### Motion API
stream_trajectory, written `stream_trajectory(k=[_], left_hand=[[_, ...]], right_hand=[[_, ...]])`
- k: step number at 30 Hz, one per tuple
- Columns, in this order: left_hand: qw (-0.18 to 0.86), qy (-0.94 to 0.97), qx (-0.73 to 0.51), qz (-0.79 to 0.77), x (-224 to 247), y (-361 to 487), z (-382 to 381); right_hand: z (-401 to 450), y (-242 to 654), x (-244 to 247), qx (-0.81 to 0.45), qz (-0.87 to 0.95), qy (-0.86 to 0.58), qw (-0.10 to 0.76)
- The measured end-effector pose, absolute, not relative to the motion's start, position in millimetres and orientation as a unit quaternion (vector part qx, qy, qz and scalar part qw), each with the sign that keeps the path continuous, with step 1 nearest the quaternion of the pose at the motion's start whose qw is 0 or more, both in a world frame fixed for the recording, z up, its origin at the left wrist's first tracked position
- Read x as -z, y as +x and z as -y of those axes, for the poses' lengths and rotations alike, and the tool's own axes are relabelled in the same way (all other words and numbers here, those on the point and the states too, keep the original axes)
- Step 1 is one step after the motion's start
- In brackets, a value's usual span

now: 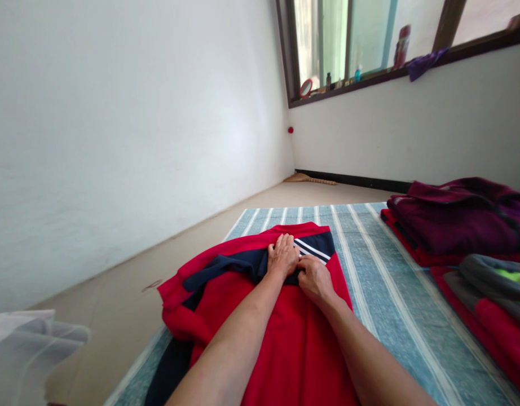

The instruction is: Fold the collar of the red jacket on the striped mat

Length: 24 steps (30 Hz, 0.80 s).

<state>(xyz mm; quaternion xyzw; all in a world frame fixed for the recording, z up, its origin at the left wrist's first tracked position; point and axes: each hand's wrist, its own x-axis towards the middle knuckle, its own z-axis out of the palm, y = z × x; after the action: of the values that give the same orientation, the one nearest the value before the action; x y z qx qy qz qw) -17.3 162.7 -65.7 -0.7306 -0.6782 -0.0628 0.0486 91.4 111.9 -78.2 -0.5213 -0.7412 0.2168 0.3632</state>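
**Both hands on red garment, striped mat**

Red garment with navy panel lies spread on striped blue mat. Left hand rests flat, fingers extended, on the navy section at the garment's 12 o'clock end. Right hand, touching it at 4 o'clock, pinches the fabric there. Folded clothes pile sits at 3 o'clock.

Red garment with navy, white-striped panel lies spread, seemingly partly folded, on the striped mat.
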Motion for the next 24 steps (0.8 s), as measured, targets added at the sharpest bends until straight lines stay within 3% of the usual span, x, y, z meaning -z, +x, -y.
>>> stream_trajectory(k=[24], left_hand=[[0.049, -0.730, 0.062, 0.678, 63.0, -16.4, -163.7]], right_hand=[[-113.6, 92.5, 76.2, -0.226, 0.746, -0.518, 0.352]])
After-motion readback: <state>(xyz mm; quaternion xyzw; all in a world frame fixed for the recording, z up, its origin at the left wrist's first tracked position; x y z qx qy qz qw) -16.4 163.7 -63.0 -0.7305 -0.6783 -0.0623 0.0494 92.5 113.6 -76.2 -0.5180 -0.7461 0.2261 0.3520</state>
